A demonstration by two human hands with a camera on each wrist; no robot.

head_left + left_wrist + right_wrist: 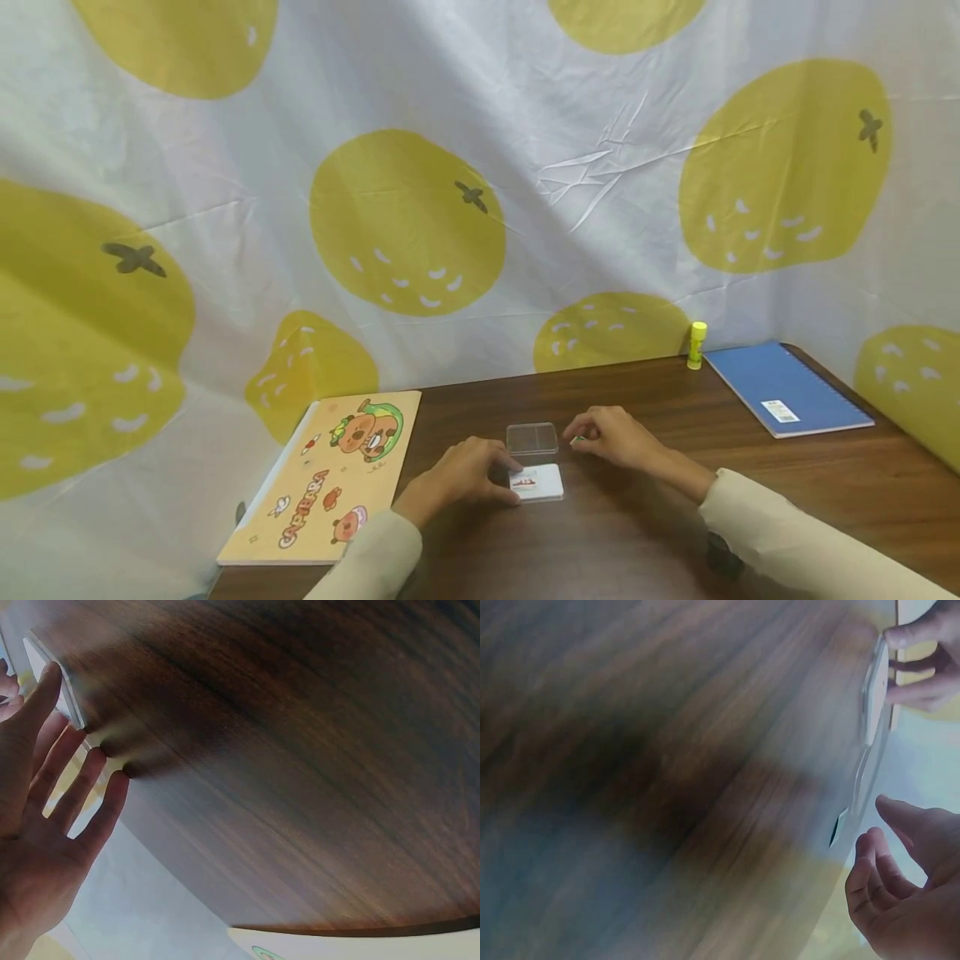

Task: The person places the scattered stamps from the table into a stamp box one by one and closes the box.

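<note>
A shallow clear plastic case (551, 482) of white cards lies on the table, with a small red picture on the top card's left half. My left hand (468, 468) holds its left end between thumb and fingers; the left wrist view shows the thumb (46, 690) against the case. Just beyond lies a transparent lid (532, 438). My right hand (617, 437) is right of the lid, fingers loosely bent. Beside its fingertips is a small white-and-green piece (577, 440). In the right wrist view this piece (838, 828) lies apart from the fingers.
A tan capybara folder (322, 483) lies at the left. At the back right are a yellow glue stick (697, 345), standing upright, and a blue spiral notebook (787, 390). A curtain with yellow fruit (408, 221) hangs behind the dark wooden table (637, 387).
</note>
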